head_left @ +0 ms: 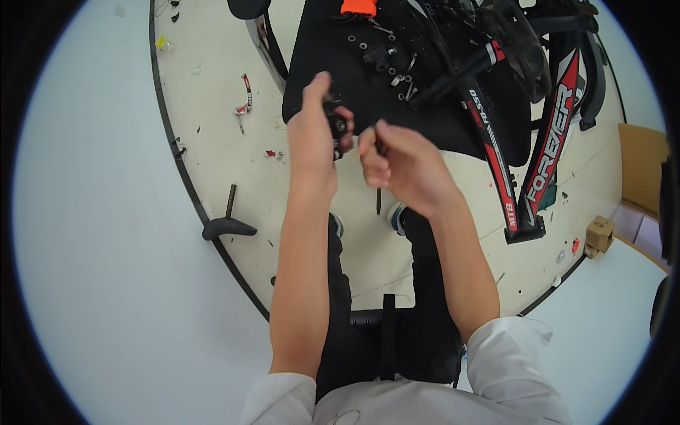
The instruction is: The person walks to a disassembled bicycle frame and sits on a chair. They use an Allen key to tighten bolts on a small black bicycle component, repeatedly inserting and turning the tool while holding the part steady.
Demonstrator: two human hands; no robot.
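My left hand grips a small black metal part, held up in front of me with the thumb raised. My right hand is closed on a thin dark tool, an L-shaped key by its look, whose shaft hangs down below the fist and whose tip points toward the black part. The two hands are almost touching. They hover over the near edge of a black cloth strewn with several small bolts and fittings.
A black and red bicycle frame lies at the right, on and beyond the cloth. A black bicycle saddle lies on the floor at left. A small cardboard box sits far right. An orange object is at the cloth's far end.
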